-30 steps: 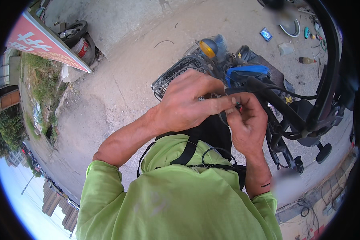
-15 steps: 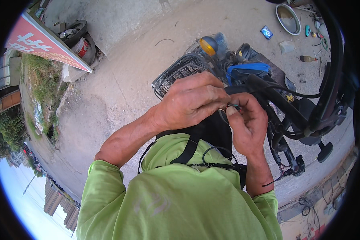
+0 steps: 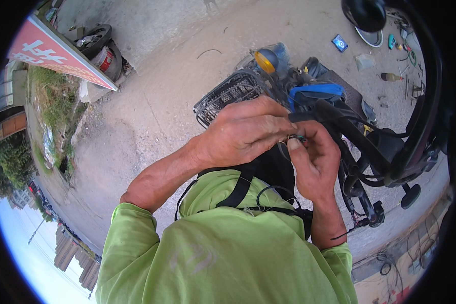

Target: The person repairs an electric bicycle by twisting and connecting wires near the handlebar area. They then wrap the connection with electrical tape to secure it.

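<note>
My left hand (image 3: pixel 245 131) is closed, its fingertips pinched at some thin wires (image 3: pixel 292 137), meeting my right hand (image 3: pixel 314 157). My right hand's thumb and fingers grip the same small bundle, where green and copper-coloured bits show; the fine detail is hidden by fingers. A black cable hangs below them. Just beyond my hands lie a black wire basket (image 3: pixel 223 91), a yellow-and-dark round lamp (image 3: pixel 266 61) and a blue object (image 3: pixel 316 90). Black tubular frame parts (image 3: pixel 385 157) of a vehicle rise to the right of my right hand.
Tools (image 3: pixel 391 41), a metal basin (image 3: pixel 367 38), a bottle (image 3: pixel 390 77) and a small blue packet (image 3: pixel 339 43) lie on the concrete ground at back right. A red sign (image 3: pixel 61 53) leans at left beside tyres (image 3: pixel 97 38) and weeds. Coiled cables (image 3: pixel 385 266) are at lower right.
My left hand's fingers have shifted slightly down and curled more around the wires. The dark frame part at the upper right has moved, uncovering and covering parts of the basin.
</note>
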Motion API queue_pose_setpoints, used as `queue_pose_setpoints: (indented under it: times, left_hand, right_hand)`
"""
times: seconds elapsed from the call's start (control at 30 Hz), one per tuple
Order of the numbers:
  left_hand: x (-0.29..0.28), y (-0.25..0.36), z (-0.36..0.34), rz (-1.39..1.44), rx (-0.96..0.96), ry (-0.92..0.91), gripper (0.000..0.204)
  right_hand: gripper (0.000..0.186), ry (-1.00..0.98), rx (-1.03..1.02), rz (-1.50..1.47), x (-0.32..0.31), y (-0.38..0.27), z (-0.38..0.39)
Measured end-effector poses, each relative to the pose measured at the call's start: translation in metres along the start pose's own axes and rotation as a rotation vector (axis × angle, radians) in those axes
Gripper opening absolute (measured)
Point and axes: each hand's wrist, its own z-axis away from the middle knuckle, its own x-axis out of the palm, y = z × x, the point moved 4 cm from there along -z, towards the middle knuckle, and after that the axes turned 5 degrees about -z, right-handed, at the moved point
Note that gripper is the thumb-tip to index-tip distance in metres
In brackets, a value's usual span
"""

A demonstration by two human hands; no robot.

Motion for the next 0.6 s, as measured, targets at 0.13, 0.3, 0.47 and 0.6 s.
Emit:
queue_pose_setpoints:
  times: [0.13,0.3,0.47,0.6]
  left_hand:
    - [-0.0005,-0.0012,0.0016,0.021,-0.055,-0.011,0.022]
    - [-0.0018,-0.0026,0.0033,0.047,-0.098,-0.03,0.022]
    - [-0.0028,-0.0016,0.0014,0.074,-0.158,-0.042,0.022]
    - [-0.0023,-0.0068,0.0038,0.16,-0.178,-0.023,0.021]
  right_hand:
    - [0.012,-0.014,-0.032,0.034,-0.0009,-0.0024,-0.001]
    - [0.016,-0.002,-0.089,0.029,0.002,-0.0015,-0.0016]
    - [0.015,0.018,-0.101,0.051,0.0022,0.0004,-0.0015]
    - [0.014,0.011,-0.061,0.022,0.0012,0.0017,-0.0004]
